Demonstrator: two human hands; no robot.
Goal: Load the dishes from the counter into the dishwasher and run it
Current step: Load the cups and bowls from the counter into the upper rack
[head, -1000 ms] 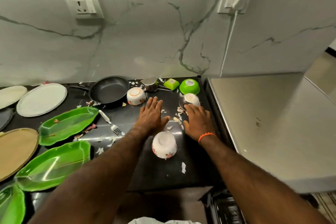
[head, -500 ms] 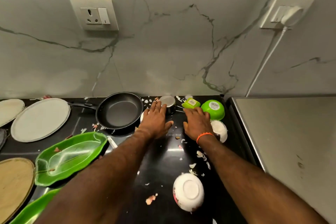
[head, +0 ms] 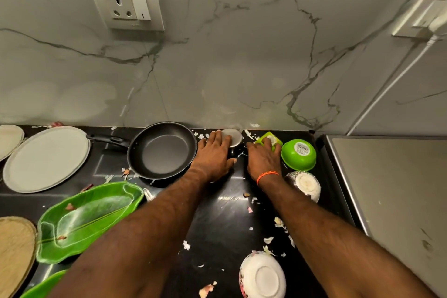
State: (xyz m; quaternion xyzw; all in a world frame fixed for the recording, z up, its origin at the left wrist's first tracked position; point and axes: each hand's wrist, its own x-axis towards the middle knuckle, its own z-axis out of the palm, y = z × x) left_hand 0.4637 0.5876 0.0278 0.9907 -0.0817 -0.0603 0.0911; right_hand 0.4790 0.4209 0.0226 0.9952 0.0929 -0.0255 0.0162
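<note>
Reaching to the back of the black surface [head: 225, 220], both hands work among upturned dishes.

- Left hand [head: 214, 156]: fingers [head: 216, 136] laid fairly straight over the near edge of a small steel cup [head: 232, 137], upside down by the wall; whether they grip it is hard to tell.
- Right hand [head: 262, 158]: fingers [head: 266, 143] curled onto a small green square dish [head: 271, 139], apparently holding it.
- Just right of those fingers: green bowl [head: 298, 154], inverted, barcode label up.
- Nearer than the right wrist: patterned white bowl [head: 305, 185], inverted; another white bowl [head: 262, 274] at the front edge.
- Left of the left fingers: black frying pan [head: 163, 150], then a grey round plate [head: 46, 158].
- Front left: green leaf-shaped plate [head: 84, 220], food scraps scattered about.
</note>
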